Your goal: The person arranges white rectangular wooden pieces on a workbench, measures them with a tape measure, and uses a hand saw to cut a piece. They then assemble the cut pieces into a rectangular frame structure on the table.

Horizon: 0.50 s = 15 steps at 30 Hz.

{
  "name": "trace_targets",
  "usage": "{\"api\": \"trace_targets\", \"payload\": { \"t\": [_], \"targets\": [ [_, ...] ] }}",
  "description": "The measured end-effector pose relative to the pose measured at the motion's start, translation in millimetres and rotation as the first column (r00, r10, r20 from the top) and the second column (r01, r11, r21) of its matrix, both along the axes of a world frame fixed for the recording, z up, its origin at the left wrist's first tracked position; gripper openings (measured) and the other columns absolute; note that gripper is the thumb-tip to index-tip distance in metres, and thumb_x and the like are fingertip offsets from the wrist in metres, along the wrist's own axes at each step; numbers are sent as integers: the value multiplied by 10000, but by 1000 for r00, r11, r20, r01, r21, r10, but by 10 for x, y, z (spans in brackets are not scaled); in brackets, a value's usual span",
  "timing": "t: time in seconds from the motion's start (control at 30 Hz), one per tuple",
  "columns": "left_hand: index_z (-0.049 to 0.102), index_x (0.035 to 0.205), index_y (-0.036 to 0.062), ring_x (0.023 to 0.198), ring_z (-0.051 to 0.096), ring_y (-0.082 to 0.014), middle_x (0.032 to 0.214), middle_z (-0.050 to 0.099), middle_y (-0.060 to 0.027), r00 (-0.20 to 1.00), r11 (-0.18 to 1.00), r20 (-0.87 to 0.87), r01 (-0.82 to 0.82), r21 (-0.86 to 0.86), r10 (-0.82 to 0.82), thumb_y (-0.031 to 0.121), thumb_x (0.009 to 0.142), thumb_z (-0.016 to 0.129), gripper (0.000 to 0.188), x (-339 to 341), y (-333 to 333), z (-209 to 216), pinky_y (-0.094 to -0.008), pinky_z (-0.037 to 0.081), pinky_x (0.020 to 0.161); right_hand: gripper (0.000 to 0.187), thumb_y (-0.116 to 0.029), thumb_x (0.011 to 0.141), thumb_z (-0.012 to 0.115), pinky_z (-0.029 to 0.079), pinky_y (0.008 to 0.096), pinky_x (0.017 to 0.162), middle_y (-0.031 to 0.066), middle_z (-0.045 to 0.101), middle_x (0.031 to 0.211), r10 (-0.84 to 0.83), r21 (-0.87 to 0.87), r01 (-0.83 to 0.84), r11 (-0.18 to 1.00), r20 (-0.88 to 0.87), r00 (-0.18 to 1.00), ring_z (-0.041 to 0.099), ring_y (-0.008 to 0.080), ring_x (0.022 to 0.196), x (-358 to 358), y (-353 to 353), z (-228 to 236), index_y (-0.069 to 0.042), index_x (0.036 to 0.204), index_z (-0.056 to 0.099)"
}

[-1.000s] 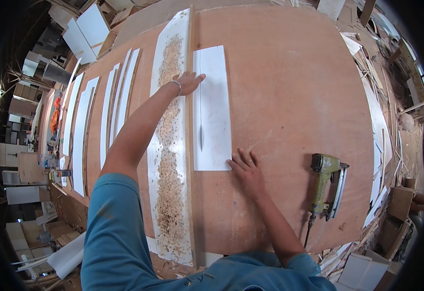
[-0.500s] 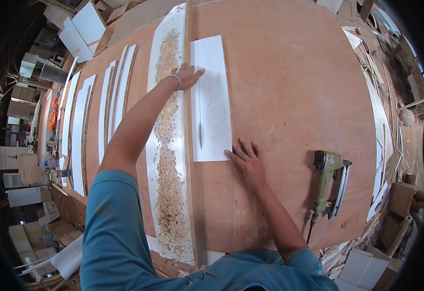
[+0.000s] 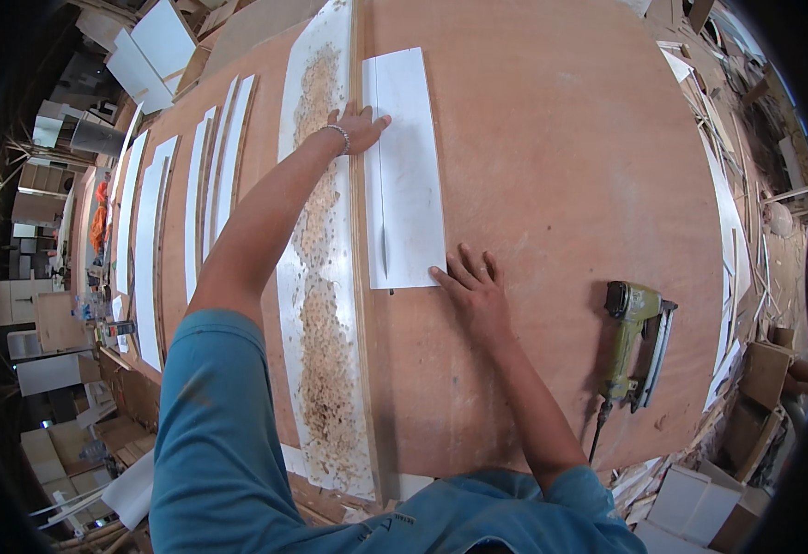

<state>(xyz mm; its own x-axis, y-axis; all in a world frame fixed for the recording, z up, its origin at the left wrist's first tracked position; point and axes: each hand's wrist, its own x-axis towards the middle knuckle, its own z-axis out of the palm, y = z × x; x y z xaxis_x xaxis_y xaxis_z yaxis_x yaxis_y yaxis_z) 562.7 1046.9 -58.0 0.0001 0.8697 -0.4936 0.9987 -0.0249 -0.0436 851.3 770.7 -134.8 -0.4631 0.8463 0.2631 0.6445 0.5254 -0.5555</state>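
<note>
A white rectangular panel [image 3: 413, 185] lies on the brown worktable [image 3: 561, 185], its left side along the edge of a long raised board [image 3: 332, 294]. A thin dark line, widening near its lower end, runs lengthwise down the panel. My left hand [image 3: 360, 129] reaches across the board, fingers spread, and rests over the board's edge and the panel's left side. At the panel's near right corner, my right hand [image 3: 478, 294] touches with the thumb, its other fingers spread on the tabletop. Neither hand grips anything.
Brown crumbly residue covers the middle of the white-faced board. A green nail gun [image 3: 633, 342] with a hose lies at the right. Several narrow white strips [image 3: 150, 249] lie at the left. Offcuts [image 3: 723, 249] line the table's right side, and white panels [image 3: 155, 55] stand at the far left.
The panel has slid slightly farther away along the board, and both hands have shifted a little with it. The view has also shifted slightly.
</note>
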Motion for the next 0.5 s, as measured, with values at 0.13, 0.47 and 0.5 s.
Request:
{"api": "trace_targets", "payload": {
  "t": [0.13,0.47,0.5],
  "targets": [
    [203,1631,9,1608,1,-293,1710,191,-170,1000,1000,-11,23,14,-23,530,1062,230,772,-19,28,-22,-519,19,1276,582,-15,823,657,231,562,1232,95,598,1454,-12,3,12,1000,36,999,425,285,1479,-24,-7,-14,-211,1371,654],
    [194,1626,3,1606,26,-324,1706,200,-177,998,1000,-69,16,26,-14,441,1049,270,729,46,64,-29,-525,30,1276,497,-50,871,644,249,570,1220,95,643,1397,-61,31,61,998,-2,998,464,292,1453,-87,26,-13,-188,1347,667],
    [197,1624,1,1605,27,-326,1707,195,-178,997,999,-75,20,30,-18,439,1048,274,728,53,69,-36,-529,32,1276,490,-45,871,643,251,570,1218,97,649,1388,-65,33,66,997,-18,998,469,295,1450,-97,35,-12,-183,1340,671]
  ]
}}
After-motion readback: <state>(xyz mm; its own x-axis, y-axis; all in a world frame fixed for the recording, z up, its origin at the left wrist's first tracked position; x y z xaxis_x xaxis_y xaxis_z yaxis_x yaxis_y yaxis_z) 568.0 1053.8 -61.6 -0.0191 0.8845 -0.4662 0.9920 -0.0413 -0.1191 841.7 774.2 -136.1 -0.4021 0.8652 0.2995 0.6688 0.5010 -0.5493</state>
